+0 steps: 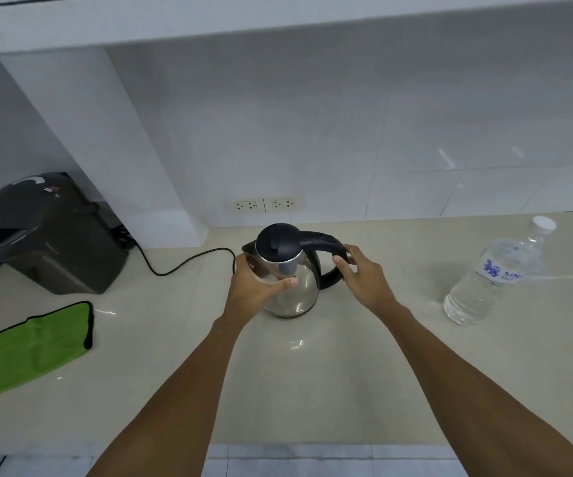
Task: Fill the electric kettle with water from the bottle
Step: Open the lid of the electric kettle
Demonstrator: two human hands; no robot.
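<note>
A steel electric kettle (300, 284) with a black lid, which is down, and a black handle stands in the middle of the beige counter (312, 380). My left hand (256, 287) wraps the kettle's left side, thumb across the steel body. My right hand (364, 275) holds the black handle on the right. A clear water bottle (495, 280) with a white cap and blue label stands upright at the right, apart from both hands.
A dark appliance (47, 235) sits at the back left, with a black cord (188, 261) running across the counter toward the kettle. A green cloth (34, 349) lies at the left. Two wall sockets (264, 203) are behind the kettle. An overhead cabinet hangs above.
</note>
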